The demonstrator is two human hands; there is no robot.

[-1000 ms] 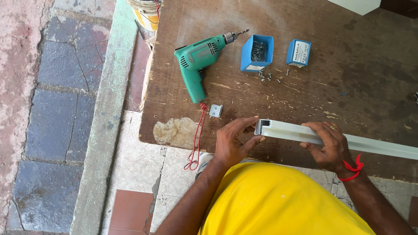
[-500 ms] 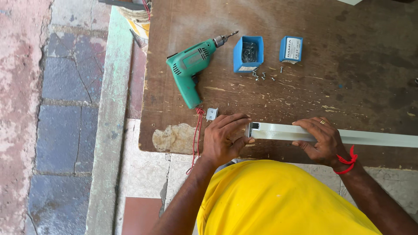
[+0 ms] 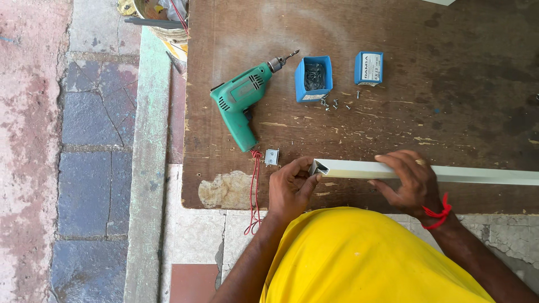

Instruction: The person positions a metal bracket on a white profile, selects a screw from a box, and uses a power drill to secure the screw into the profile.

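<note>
The head camera looks straight down on a worn brown plywood board [image 3: 426, 112] that serves as a worktop. A long pale cream square-section metal tube [image 3: 483, 174] lies along the board's near edge, its open end pointing left.

The left hand [image 3: 290, 188] is curled at that open end, fingers bent in narrow against the mouth of the tube; whether something small sits inside the fingers cannot be told. The right hand [image 3: 409, 180] lies over the tube further along, fingers wrapped across its top and pressing it to the board; a ring shows on one finger and a red thread band [image 3: 438, 211] circles the wrist.

Beyond the tube's open end, further up the board, stands an open blue cardboard box [image 3: 314, 78] holding a heap of small dark screws. A few loose screws [image 3: 334, 103] lie scattered on the board just beside that box, on the tube's side. To the right of it sits a second, smaller blue cardboard box [image 3: 369, 68], shut, so its contents are hidden.

Left of the open box lies a green plastic electric drill [image 3: 242, 104] on its side, bit fitted, with a red cord [image 3: 254, 191] trailing off the board's near edge. A small grey metal bracket [image 3: 272, 156] rests between the drill handle and the left hand.

Off the board's far left corner a bucket [image 3: 168, 28] holds mixed tools and scraps, too cut off to name.
</note>
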